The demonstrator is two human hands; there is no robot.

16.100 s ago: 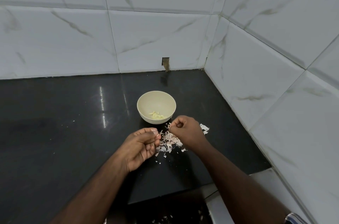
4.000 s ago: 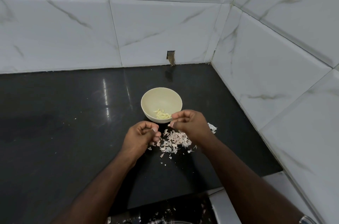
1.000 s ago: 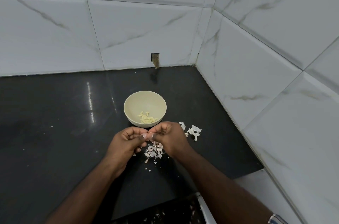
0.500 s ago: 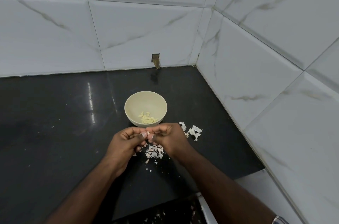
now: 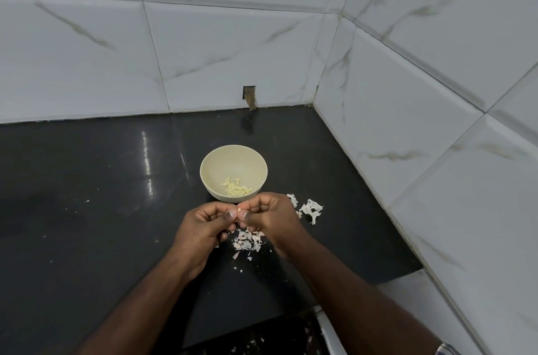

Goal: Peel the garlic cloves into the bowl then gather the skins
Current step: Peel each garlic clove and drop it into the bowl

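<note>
Right, head view: left hand [image 5: 203,226] & right hand [image 5: 272,216] pinch one garlic clove [image 5: 240,210] together at frame centre, just below bowl [image 5: 233,161]. Risk: clove slips onto counter [image 5: 87,209]; skins [image 5: 247,241] scatter wider.

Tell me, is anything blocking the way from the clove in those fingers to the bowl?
Nothing visible. Both hands, left and right, pinch the clove just in front of the open bowl; the skins lie below the hands.
</note>
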